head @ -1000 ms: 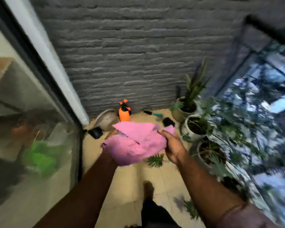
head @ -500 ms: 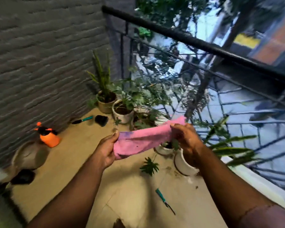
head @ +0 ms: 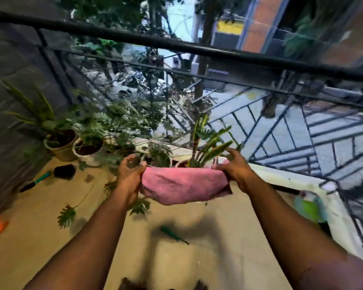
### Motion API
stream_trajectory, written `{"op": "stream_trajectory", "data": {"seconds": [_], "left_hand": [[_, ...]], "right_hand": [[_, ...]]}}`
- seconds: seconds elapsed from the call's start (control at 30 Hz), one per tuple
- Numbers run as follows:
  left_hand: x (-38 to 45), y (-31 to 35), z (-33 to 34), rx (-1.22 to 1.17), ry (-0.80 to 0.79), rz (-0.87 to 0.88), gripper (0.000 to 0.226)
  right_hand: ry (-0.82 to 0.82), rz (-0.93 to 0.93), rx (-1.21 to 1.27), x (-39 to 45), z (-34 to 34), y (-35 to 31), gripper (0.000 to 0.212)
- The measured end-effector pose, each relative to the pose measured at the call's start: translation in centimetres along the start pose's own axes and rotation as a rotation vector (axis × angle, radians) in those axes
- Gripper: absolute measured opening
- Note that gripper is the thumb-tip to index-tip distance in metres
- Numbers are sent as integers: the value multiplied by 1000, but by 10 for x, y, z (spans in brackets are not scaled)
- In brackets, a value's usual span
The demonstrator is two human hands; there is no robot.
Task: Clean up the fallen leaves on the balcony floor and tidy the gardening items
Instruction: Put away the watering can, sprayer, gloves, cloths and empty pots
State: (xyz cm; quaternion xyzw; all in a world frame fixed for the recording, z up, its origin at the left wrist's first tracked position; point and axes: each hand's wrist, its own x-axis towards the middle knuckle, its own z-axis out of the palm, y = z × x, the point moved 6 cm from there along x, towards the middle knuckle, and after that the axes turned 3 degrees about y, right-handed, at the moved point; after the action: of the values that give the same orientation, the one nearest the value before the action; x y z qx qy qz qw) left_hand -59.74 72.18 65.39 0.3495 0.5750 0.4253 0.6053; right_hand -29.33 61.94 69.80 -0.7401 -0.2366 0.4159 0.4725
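Barely started imo: both hands, left hand [head: 130,176] and right hand [head: 232,169], pinch the ends of a folded pink cloth [head: 183,188] above mid-floor [head: 208,258], leaves [head: 66,215] and green-handled tool [head: 173,234] unswept, pots [head: 61,144] along the railing edge.

My view now faces the black railing [head: 197,49] squarely, the brick wall pushed to the far left. My left hand [head: 130,174] and right hand [head: 233,170] sit wider apart and level, and the pink cloth [head: 182,185], a slanting strip half a second ago, sags between them like a folded pouch.
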Motion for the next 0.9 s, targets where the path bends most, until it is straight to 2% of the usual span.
{"op": "stream_trajectory", "data": {"seconds": [0.1,0.17,0.2,0.27,0.33,0.4,0.47,0.57,0.6,0.67,0.73,0.77,0.83,0.9], "left_hand": [[-21,-2,49,119,-134,72,27],[-33,-7,74,163,-195,60,34],[-37,-8,85,166,-201,53,35],[-38,-13,96,129,-151,37,34],[-31,-22,100,108,-27,17,27],[-25,-33,103,194,96,30,22],[-30,-38,113,356,106,83,22],[-39,-52,136,450,-120,47,31],[-41,-58,144,465,-255,25,30],[-41,-66,159,540,-570,43,11],[-37,-70,169,722,-799,166,11],[-32,-71,172,833,-823,250,10],[-18,-65,179,930,-720,373,16],[-8,-51,188,950,-632,459,25]], "right_hand": [[63,-70,22,3,-51,10,35],[69,-100,73,1,-79,17,16],[72,-115,108,0,-91,18,13],[77,-127,162,2,-109,25,15],[80,-122,170,5,-122,34,17],[96,-97,157,10,-129,46,16],[106,-81,169,13,-132,55,15],[161,-27,172,15,-135,68,15],[180,-19,144,17,-137,71,14],[172,-15,87,22,-141,77,9],[105,-3,24,27,-148,81,9],[52,-7,-53,30,-152,82,17],[-63,-42,-334,36,-158,83,32],[-110,-110,-544,41,-161,81,25]]}}
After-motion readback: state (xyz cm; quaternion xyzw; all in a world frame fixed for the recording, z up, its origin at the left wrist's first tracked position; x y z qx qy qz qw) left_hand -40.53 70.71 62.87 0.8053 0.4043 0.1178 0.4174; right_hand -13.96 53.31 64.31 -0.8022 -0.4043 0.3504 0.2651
